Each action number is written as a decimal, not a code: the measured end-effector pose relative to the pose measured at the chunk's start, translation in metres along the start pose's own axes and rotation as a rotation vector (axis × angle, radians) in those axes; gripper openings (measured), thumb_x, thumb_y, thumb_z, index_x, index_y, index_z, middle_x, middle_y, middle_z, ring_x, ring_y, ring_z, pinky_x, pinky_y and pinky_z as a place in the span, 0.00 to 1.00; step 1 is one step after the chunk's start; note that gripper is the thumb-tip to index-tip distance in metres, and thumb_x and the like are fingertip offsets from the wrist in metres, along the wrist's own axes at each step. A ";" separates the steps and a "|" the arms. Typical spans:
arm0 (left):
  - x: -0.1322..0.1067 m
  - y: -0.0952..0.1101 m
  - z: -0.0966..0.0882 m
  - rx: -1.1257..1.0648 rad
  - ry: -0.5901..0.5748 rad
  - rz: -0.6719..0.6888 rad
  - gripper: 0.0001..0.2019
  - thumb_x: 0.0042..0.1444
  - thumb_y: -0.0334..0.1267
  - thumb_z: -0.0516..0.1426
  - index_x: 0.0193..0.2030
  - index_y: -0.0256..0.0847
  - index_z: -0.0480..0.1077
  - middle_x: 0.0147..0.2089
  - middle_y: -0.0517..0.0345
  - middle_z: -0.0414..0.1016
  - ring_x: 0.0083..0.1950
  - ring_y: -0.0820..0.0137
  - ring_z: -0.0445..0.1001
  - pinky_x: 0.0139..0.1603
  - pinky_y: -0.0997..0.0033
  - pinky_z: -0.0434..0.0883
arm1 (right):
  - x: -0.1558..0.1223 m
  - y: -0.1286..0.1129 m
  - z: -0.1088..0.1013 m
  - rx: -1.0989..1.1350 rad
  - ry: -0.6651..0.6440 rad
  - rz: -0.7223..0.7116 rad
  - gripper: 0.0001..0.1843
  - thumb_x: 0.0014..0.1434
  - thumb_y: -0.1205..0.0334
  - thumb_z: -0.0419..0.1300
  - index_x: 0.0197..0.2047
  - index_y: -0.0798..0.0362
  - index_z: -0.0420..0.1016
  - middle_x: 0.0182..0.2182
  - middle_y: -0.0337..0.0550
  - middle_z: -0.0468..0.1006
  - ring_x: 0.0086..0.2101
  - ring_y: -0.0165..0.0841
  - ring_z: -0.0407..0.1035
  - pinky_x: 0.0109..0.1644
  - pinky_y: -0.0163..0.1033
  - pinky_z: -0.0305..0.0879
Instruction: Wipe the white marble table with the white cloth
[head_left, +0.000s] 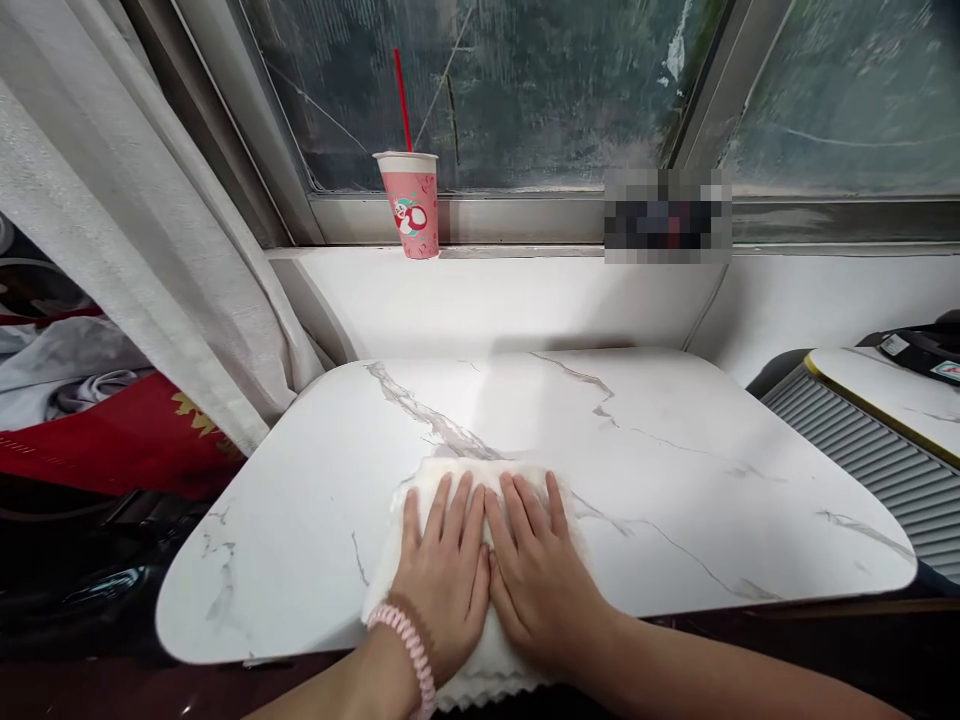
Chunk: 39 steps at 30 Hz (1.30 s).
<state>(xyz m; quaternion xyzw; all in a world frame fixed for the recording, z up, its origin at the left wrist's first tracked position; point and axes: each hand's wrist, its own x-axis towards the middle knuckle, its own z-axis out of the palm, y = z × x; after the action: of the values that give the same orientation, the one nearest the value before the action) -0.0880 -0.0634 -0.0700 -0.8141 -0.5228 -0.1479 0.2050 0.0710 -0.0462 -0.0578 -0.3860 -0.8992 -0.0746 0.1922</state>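
My left hand [442, 575] and my right hand [536, 570] lie flat side by side, fingers stretched out, pressing on a white cloth [480, 478]. The cloth is spread on the near edge of a white marble-pattern table [675, 470] and hangs slightly over it. A pink coiled band circles my left wrist. Neither hand grips anything; both palms rest on the cloth.
A pink paper cup [411, 205] with a red straw stands on the window sill behind the table. A white curtain [127, 230] hangs at the left, with red fabric [112, 440] below it. A second table edge [892, 395] and a ribbed grey surface lie at the right.
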 end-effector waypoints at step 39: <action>0.200 -0.190 0.115 -0.229 -0.261 -0.385 0.21 0.63 0.38 0.44 0.60 0.44 0.65 0.63 0.52 0.69 0.65 0.60 0.63 0.68 0.50 0.53 | 0.256 0.107 0.118 0.216 0.126 0.318 0.17 0.63 0.67 0.50 0.53 0.55 0.71 0.51 0.51 0.73 0.57 0.42 0.58 0.64 0.48 0.50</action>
<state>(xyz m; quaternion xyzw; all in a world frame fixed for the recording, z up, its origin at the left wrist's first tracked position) -0.1758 0.2212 -0.0455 -0.7297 -0.6700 -0.1362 0.0102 -0.0467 0.2318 -0.0640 -0.4949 -0.8159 0.0295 0.2976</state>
